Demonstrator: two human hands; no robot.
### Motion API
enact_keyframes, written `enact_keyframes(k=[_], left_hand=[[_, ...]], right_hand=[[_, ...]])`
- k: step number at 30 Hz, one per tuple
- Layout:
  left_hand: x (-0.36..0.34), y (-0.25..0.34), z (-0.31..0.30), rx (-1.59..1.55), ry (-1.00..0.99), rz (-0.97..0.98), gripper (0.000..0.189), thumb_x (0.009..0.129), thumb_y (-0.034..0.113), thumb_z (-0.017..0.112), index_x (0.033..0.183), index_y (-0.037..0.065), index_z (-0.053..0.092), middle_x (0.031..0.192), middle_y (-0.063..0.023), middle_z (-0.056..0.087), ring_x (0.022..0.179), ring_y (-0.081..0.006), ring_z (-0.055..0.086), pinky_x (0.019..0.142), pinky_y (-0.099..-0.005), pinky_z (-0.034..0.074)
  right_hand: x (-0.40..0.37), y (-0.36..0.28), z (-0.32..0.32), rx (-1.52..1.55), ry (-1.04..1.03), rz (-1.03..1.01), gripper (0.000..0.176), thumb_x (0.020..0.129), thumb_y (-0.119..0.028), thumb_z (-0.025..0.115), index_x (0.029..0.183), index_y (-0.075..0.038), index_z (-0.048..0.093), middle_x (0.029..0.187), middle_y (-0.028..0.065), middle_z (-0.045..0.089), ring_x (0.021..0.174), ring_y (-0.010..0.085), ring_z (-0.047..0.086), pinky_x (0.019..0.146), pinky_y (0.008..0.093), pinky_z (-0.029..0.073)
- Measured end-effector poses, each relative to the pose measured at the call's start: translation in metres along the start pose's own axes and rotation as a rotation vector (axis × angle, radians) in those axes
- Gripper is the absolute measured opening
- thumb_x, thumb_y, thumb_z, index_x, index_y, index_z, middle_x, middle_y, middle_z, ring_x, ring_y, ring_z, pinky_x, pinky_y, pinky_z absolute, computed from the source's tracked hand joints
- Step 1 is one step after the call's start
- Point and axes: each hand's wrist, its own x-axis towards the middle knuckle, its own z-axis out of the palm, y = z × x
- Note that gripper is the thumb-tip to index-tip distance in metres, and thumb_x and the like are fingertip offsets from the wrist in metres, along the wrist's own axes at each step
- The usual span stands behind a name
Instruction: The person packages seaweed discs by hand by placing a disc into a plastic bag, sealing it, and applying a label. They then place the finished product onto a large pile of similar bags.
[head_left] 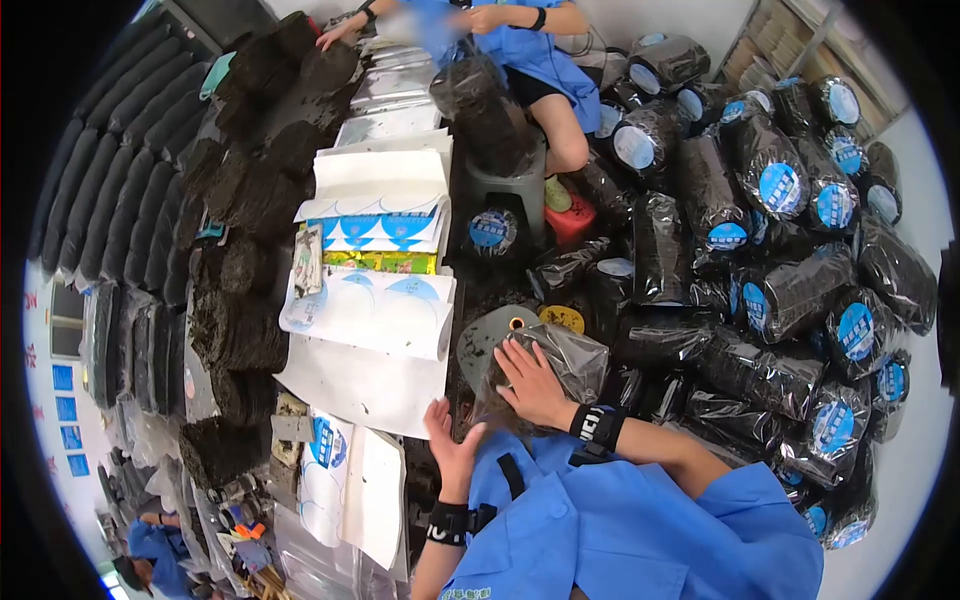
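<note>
My right hand (532, 384) lies with fingers stretched on a dark bundle in clear plastic wrap (582, 362), beside a grey round surface (482, 345). To its left, my left hand (455, 452) is raised, palm visible and fingers apart, holding nothing. It is close to the lower corner of a stack of large white sheets (370, 385). Blue-and-white labels (385, 228) and a yellow-green printed strip (385, 262) lie on that stack. A yellow disc (562, 319) is just beyond my right hand. Both wrists wear black bands.
Wrapped dark cylinders with blue labels (780, 188) are piled on the right. Dark stacked clumps (240, 310) line the left. Across from me, a person in blue (550, 55) sits near an upright wrapped bundle (485, 115). Another person (155, 550) is at lower left.
</note>
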Motion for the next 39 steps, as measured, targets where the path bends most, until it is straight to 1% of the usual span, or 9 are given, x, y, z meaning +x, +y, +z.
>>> enact_keyframes(k=[3, 10, 19, 23, 24, 26, 29, 32, 39], left_hand=[[0.001, -0.026, 0.025, 0.129, -0.132, -0.046, 0.087, 0.086, 0.021, 0.072, 0.149, -0.009, 0.018, 0.149, -0.0288, 0.032, 0.143, -0.0331, 0.027, 0.116, -0.0377, 0.02], [0.02, -0.019, 0.06, 0.279, -0.004, 0.1, 0.055, 0.097, 0.007, 0.047, 0.146, -0.007, 0.028, 0.149, -0.0292, 0.032, 0.14, -0.0394, 0.031, 0.114, -0.0412, 0.026], [0.015, -0.02, 0.071, 0.555, -0.013, 0.24, 0.059, 0.091, -0.003, 0.046, 0.148, -0.003, 0.027, 0.151, -0.0287, 0.027, 0.135, -0.0443, 0.034, 0.111, -0.043, 0.032], [0.018, -0.017, 0.073, 0.628, 0.01, 0.221, 0.059, 0.09, -0.004, 0.046, 0.146, -0.005, 0.028, 0.15, -0.0284, 0.029, 0.134, -0.0444, 0.035, 0.11, -0.0441, 0.031], [0.019, -0.017, 0.075, 0.625, 0.02, 0.224, 0.059, 0.09, -0.004, 0.046, 0.146, -0.005, 0.028, 0.15, -0.0284, 0.029, 0.134, -0.0444, 0.035, 0.11, -0.0441, 0.031], [0.017, -0.017, 0.076, 0.75, 0.039, 0.233, 0.059, 0.088, -0.004, 0.046, 0.145, -0.007, 0.029, 0.15, -0.0281, 0.029, 0.135, -0.0432, 0.035, 0.111, -0.0453, 0.029], [0.017, -0.019, 0.086, 0.822, 0.097, 0.315, 0.06, 0.087, -0.005, 0.047, 0.144, -0.009, 0.029, 0.151, -0.0279, 0.029, 0.137, -0.0423, 0.033, 0.112, -0.0456, 0.028], [0.015, -0.014, 0.089, 0.875, 0.054, 0.31, 0.061, 0.086, -0.005, 0.047, 0.145, -0.008, 0.029, 0.15, -0.028, 0.03, 0.138, -0.0424, 0.031, 0.114, -0.0449, 0.027], [0.029, -0.018, 0.081, -0.545, 0.253, -0.165, 0.054, 0.103, 0.028, 0.043, 0.147, -0.002, 0.032, 0.15, -0.016, 0.039, 0.139, -0.0235, 0.034, 0.115, -0.0355, 0.024]], right_hand=[[0.013, 0.005, 0.002, 0.328, 0.073, -0.028, 0.049, 0.093, -0.018, 0.053, 0.137, 0.001, 0.044, 0.142, 0.021, 0.044, 0.137, 0.0347, 0.036, 0.113, 0.0499, 0.027], [-0.03, 0.059, -0.117, -0.025, 0.215, 0.25, 0.057, 0.074, -0.025, 0.077, 0.123, -0.004, 0.059, 0.135, 0.0208, 0.051, 0.121, 0.0398, 0.049, 0.104, 0.0454, 0.04], [-0.035, 0.106, -0.122, 0.197, 0.053, -0.188, 0.014, 0.08, -0.018, 0.074, 0.086, -0.008, 0.068, 0.105, 0.0049, 0.069, 0.114, 0.0266, 0.059, 0.106, 0.0458, 0.041], [-0.035, 0.104, -0.152, 0.442, 0.258, -0.051, 0.01, 0.083, -0.011, 0.07, 0.091, -0.004, 0.067, 0.092, 0.006, 0.07, 0.103, 0.0199, 0.064, 0.104, 0.0402, 0.042], [-0.04, 0.106, -0.149, 0.826, 0.413, 0.427, 0.017, 0.085, -0.007, 0.068, 0.101, 0.0, 0.066, 0.1, 0.007, 0.07, 0.105, 0.0159, 0.063, 0.104, 0.0354, 0.041], [-0.049, 0.113, -0.154, 1.054, 0.556, 0.346, 0.039, 0.085, -0.002, 0.065, 0.123, 0.002, 0.057, 0.122, 0.0113, 0.063, 0.119, 0.017, 0.055, 0.108, 0.0337, 0.037], [-0.088, 0.115, -0.064, 0.607, 0.164, 0.342, 0.091, 0.078, -0.021, 0.078, 0.148, 0.005, 0.025, 0.149, 0.0237, 0.036, 0.139, 0.0298, 0.036, 0.113, 0.0392, 0.03], [-0.067, 0.072, -0.033, 0.879, 0.288, 0.588, 0.067, 0.091, -0.024, 0.065, 0.143, 0.006, 0.035, 0.139, 0.0261, 0.048, 0.136, 0.03, 0.042, 0.111, 0.0364, 0.033], [-0.042, 0.067, -0.017, 0.862, 0.546, 0.462, 0.041, 0.102, -0.014, 0.042, 0.137, 0.009, 0.044, 0.141, 0.0191, 0.05, 0.134, 0.024, 0.043, 0.112, 0.0309, 0.028]])
